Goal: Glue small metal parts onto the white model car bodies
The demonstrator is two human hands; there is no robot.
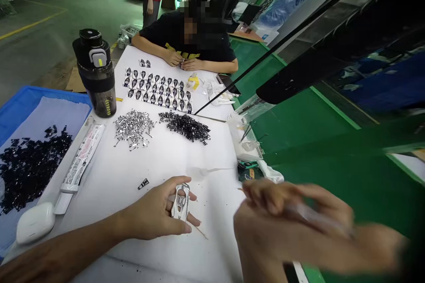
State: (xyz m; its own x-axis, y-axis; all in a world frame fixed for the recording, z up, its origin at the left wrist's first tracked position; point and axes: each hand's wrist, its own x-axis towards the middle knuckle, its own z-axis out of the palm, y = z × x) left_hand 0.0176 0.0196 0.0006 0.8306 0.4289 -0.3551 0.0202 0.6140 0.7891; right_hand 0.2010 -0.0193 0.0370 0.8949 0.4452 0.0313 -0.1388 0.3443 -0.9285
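Observation:
My left hand (156,210) is closed around the edges of a silver car-shaped metal piece (181,203), its cut-out side facing up above the white table. A thin light-brown stick (201,232) shows just below those fingers. To the right, my right hand (285,216) is smeared by motion. Its fingers are curled around a pale, slim object too blurred to name. A single small black part (143,184) lies to the left of my left hand. Farther up are a pile of small silver pins (133,128) and a pile of black parts (186,127).
Rows of finished-looking pieces (159,90) lie near a co-worker (189,40) across the table. On the left stand a dark bottle (96,75), a white tube (83,159), a white case (36,223) and a blue tray (20,101). A black arm (299,75) slants overhead at right.

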